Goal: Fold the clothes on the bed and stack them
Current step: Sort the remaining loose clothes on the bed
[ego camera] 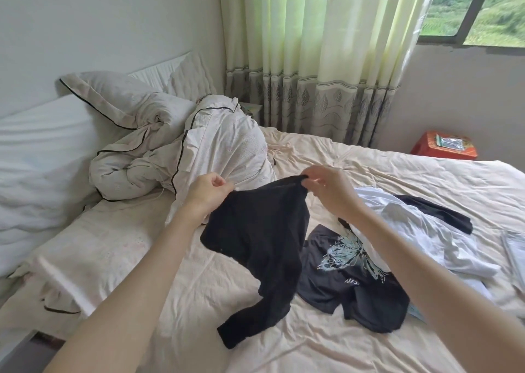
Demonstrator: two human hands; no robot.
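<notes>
Folding has barely begun: my left hand (208, 189) and right hand (326, 189) each pinch the top edge of a black garment (255, 239) at frame centre, its sleeve trailing onto the bed (199, 287). Printed shirt (349, 273) and white clothes (412, 230) lie unfolded at right; no stack shows.

White garment (420, 230) partly under right arm, perhaps a shirt.

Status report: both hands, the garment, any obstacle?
Left hand and right hand pinch black top by its upper edge. Lower part drags on bed. Printed shirt beside, unfolded.
</notes>
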